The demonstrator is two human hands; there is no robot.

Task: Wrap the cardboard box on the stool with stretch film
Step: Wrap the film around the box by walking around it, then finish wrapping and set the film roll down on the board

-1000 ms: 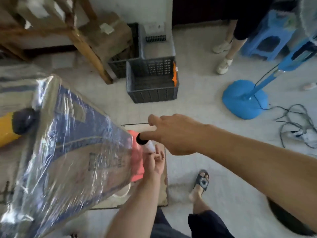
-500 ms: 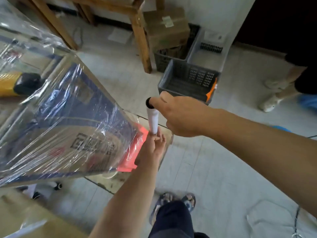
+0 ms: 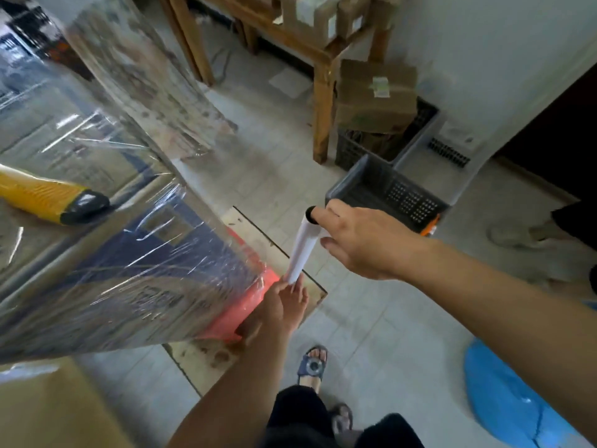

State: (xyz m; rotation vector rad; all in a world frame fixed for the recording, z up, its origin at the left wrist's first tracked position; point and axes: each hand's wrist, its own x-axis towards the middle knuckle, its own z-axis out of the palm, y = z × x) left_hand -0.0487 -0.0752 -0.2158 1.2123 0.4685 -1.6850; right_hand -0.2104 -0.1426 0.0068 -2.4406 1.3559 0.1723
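Observation:
A large cardboard box [image 3: 106,279] with blue print fills the left side, covered in shiny stretch film [image 3: 155,221]. A red stool [image 3: 239,312] shows under its right lower edge. The white film roll [image 3: 302,250] stands tilted just right of the box. My right hand [image 3: 361,244] grips the roll's top end with a finger in its core. My left hand [image 3: 284,305] holds the roll's bottom end, close to the stool. A sheet of film runs from the roll to the box. A yellow and black utility knife [image 3: 51,200] lies on top of the box.
A wooden table [image 3: 319,92] with cardboard boxes stands at the back, grey plastic crates [image 3: 387,195] beside it. A wooden board [image 3: 245,318] lies on the tiled floor under the stool. A blue fan base [image 3: 510,405] is at lower right. Another person's feet [image 3: 523,234] are at right.
The view has swung left and down as I move around the box. Both hands keep the roll, which has lifted and tilted, and more film stretches over the box's side.

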